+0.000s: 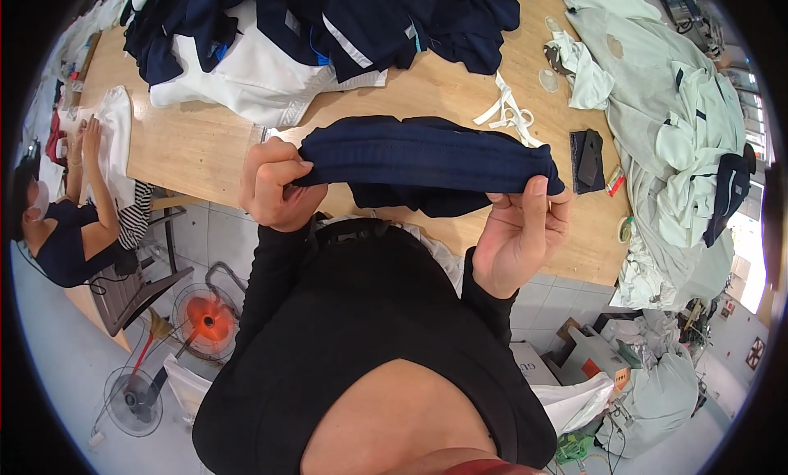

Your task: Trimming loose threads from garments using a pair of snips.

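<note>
A dark navy garment [410,157] with a ribbed, waistband-like edge is stretched out flat between my two hands, above the near side of the table. My left hand [283,186] is closed on one end of that band, its thumb and fingers pinching the fabric. At the other end my right hand [527,233] grips the band, with the thumb on top and fingers beneath. The rest of the garment hangs in folds behind the band, partly hidden by it.
Navy garments [460,24] and white cloth [238,77] are heaped on the wooden table [189,151]. White strips [507,110], a dark phone-like object [587,159] and pale green fabric [657,122] lie rightward. A co-worker [74,221] sits left, near standing fans [209,321].
</note>
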